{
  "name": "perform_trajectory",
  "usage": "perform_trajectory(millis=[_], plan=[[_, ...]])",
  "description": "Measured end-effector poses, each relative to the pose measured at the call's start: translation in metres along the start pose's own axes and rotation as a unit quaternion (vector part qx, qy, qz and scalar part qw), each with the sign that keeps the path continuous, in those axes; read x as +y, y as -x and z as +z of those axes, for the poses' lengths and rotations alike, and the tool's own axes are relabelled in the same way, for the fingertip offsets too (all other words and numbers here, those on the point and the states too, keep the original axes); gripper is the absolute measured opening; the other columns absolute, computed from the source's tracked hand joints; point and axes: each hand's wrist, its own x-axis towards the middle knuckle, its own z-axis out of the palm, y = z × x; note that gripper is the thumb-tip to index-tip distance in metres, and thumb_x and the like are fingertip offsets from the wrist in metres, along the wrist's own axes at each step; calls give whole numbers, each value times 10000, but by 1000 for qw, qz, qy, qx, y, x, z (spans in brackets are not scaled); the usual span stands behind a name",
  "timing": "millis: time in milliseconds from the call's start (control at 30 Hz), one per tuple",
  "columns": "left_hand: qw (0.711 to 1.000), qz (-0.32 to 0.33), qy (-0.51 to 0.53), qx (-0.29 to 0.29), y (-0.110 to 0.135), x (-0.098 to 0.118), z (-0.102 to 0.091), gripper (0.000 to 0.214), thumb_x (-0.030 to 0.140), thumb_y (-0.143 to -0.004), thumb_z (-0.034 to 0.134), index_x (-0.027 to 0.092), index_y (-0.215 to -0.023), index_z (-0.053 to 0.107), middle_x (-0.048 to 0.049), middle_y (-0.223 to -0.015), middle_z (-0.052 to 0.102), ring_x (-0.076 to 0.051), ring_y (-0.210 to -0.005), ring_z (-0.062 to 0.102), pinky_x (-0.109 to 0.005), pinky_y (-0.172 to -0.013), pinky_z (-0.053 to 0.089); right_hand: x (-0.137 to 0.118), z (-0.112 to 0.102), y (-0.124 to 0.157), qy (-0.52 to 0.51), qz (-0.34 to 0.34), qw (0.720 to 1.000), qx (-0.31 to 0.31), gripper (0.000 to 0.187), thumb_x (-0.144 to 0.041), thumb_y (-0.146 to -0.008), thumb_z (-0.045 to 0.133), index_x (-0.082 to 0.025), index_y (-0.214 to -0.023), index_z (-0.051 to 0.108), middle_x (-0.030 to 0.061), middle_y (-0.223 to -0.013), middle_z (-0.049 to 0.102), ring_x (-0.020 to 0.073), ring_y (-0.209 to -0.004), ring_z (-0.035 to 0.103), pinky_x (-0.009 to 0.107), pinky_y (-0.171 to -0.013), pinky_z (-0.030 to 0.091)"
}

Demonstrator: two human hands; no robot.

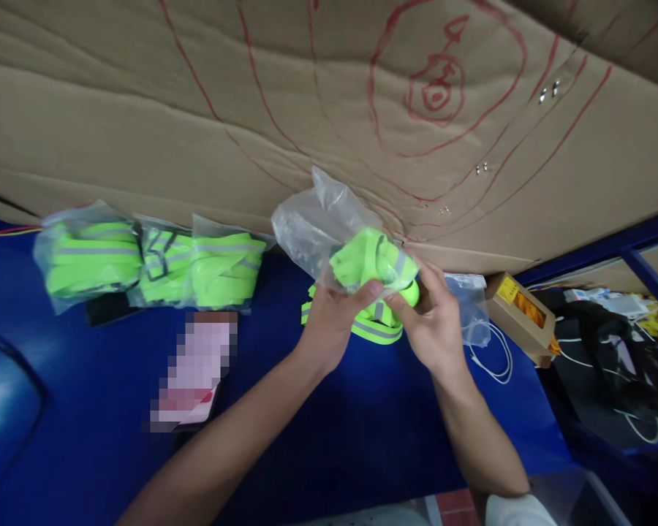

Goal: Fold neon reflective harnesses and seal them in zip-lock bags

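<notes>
Head view: a green strap bundle [370, 256] with gray stripes is in a clear bag [312, 219], mid-scene over the blue table [373, 431]. The left hand [334, 318] pinches the bag and bundle with its thumb. The right hand [436, 318] curls snugly around their right side (some fingertips are hidden). More green strap [381, 332] is just below. Far left are three bagged green bundles [178, 274]; nearer is a phone [197, 372]. Right is a small box [501, 318].
</notes>
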Motion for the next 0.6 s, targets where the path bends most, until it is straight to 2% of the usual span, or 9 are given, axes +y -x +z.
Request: perform_trajectory(millis=[67,133,267,333,433,467,533,600], plan=[[1000,5,-7,2,3,-13,2,665,292,-750,902,285,-1336,588,-44,-1307,719,-226,-1230,675,-387,-1089,516,1,5,4,49,-30,997,42,541,-338,-898,747,-289,-1418,608,106,-1430,562,280,-1363,544,504,-1177,449],[1000,-8,2,-3,7,-23,5,615,276,-794,868,281,-1343,592,-41,-1286,728,-208,-1211,678,-366,-1071,520,3,8,6,81,-43,994,65,579,-318,-914,719,-296,-1470,560,113,-1444,551,284,-1366,536,508,-1168,454],[999,-40,26,-15,7,-23,6,501,280,-821,844,249,-1281,647,-51,-1268,734,-216,-1247,657,-375,-1110,491,7,4,-1,100,-58,993,38,569,-337,-903,740,-281,-1441,568,103,-1366,605,280,-1313,572,501,-1143,480],[998,-55,25,0,3,-16,3,486,277,-796,863,243,-1242,674,-47,-1239,746,-232,-1250,659,-392,-1122,487,7,-5,-6,105,-57,992,-28,585,-360,-914,731,-287,-1461,537,101,-1371,586,276,-1311,568,485,-1112,510],[997,-74,24,23,-2,-7,0,463,273,-754,892,236,-1177,707,-41,-1182,763,-250,-1209,684,-405,-1091,515,7,-19,-13,58,-32,980,-188,811,-407,-871,785,-331,-1571,384,111,-1504,451,271,-1297,572,403,-952,608],[996,-79,29,24,-3,-6,0,453,274,-749,895,237,-1162,712,-38,-1174,765,-250,-1203,688,-404,-1080,522,7,-22,-14,40,-25,977,-207,860,-408,-842,814,-341,-1576,370,108,-1515,430,267,-1275,582,377,-906,620],[994,-93,42,24,-1,-8,1,422,296,-763,884,239,-1146,714,-34,-1173,765,-245,-1202,688,-398,-1065,532,9,-24,-15,29,-23,984,-174,802,-381,-816,839,-338,-1514,447,92,-1432,486,234,-1138,627,335,-815,618],[993,-107,47,29,5,-12,5,399,317,-787,864,237,-1145,705,-34,-1182,761,-237,-1194,689,-397,-1052,535,11,-19,-15,56,-34,992,-112,629,-330,-835,809,-321,-1404,542,60,-1268,570,174,-913,626,302,-721,583]])
